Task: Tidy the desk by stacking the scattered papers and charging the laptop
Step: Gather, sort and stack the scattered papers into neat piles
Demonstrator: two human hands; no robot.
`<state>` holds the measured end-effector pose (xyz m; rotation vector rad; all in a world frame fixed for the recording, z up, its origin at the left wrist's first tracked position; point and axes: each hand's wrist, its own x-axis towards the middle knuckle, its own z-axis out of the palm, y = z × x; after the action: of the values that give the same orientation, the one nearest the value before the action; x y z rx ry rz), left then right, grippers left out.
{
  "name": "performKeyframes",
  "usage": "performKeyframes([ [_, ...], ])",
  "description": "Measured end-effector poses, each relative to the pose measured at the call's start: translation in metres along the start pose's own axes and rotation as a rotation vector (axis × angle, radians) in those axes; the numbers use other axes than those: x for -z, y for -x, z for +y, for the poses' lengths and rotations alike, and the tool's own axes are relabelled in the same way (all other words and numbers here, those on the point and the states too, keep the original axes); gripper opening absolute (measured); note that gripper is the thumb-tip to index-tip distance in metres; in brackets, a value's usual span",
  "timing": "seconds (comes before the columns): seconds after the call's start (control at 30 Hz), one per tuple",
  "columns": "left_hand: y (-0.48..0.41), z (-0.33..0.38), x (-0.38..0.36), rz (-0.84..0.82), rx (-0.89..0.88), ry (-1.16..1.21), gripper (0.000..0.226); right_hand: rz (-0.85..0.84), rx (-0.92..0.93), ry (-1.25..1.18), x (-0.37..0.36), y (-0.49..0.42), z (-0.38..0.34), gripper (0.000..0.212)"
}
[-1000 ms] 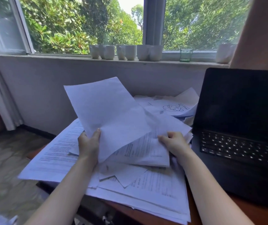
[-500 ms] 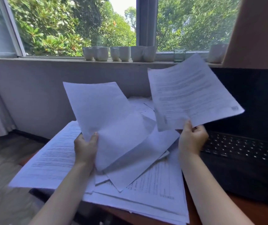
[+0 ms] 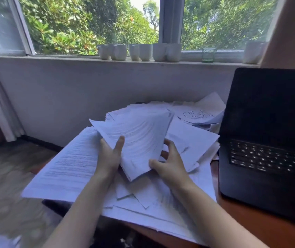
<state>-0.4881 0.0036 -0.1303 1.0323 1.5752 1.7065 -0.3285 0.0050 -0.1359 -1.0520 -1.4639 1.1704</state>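
Sheets (image 3: pixel 139 138) raised, long axis pointing toward window (image 3: pixel 89 24), left grip (image 3: pixel 109 158) and right grip (image 3: pixel 171 167) both clamped on near end

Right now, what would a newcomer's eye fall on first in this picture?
First, the blurred sheaf of papers at the centre, held between the left grip and the right grip above a messy paper pile on the desk. Next, the open black laptop with a dark screen on the right, and the row of white cups on the windowsill behind.
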Motion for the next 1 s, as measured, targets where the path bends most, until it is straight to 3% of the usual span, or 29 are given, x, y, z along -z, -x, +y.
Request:
performKeyframes([
  [0.1,-0.005,-0.008,0.004,-0.054,0.022,-0.071,0.058,-0.008,-0.001,0.037,0.004,-0.005,-0.002,0.051],
  [0.3,-0.005,-0.006,0.003,-0.07,0.032,-0.064,0.042,0.213,-0.005,0.064,0.034,-0.03,-0.006,0.054],
  [0.43,-0.005,-0.002,0.013,-0.021,-0.007,-0.091,0.036,0.3,0.05,0.353,0.052,-0.041,-0.008,0.046],
  [0.53,-0.012,-0.004,0.026,0.08,0.002,-0.067,0.039,0.263,0.043,0.666,0.059,-0.047,-0.011,0.042],
  [0.63,-0.017,-0.011,0.033,0.156,0.051,0.028,0.033,0.122,-0.079,0.935,0.068,-0.052,-0.017,0.054],
  [0.8,-0.018,-0.018,0.034,0.202,0.099,0.141,0.026,0.104,-0.132,0.947,0.074,-0.042,-0.015,0.08],
  [1.0,-0.016,-0.019,0.035,0.176,0.063,0.104,0.024,0.338,-0.145,1.132,0.091,-0.041,-0.005,0.081],
])
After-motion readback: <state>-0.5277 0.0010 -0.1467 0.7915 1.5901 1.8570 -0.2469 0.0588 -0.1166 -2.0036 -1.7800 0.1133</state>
